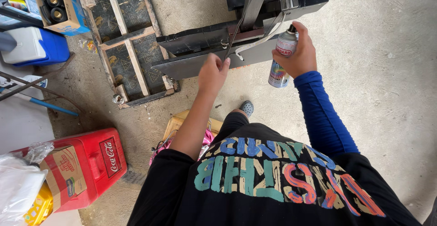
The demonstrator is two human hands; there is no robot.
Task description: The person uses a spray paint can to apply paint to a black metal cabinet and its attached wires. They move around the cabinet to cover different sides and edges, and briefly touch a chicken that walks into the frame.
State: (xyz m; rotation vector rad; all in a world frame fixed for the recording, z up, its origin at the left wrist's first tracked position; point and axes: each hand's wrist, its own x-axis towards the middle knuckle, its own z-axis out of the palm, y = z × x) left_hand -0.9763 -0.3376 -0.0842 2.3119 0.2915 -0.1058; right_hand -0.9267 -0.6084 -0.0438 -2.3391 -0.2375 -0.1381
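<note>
nearest to the camera is the person's black shirt with painted letters, and below it a grey sandal (246, 107) on the concrete floor (387, 94). to the lower left stands a red plastic cooler box (98, 162), smooth and hard, with a cardboard box (63, 171) on it.

the right hand (298, 53), in a blue sleeve, is closed around a spray paint can (281, 57) – a metal cylinder with a colourful label, held upright with its nozzle at the top, near the dark metal part (205, 60). a finger seems to lie on the cap. the left hand (213, 73) is half curled, fingertips touching the lower edge of this flat, dull grey metal plate; i cannot tell if it really grips it.

the risk i see: the left hand is close to the can's nozzle line, so paint could land on the fingers. the plate edge looks thin and sharp and could cut the skin.

further away lies a wooden frame (132, 48) with dark panels, rough and dusty – and beyond it a blue and white cooler (34, 46) and an open blue box (68, 7) with cans.
</note>
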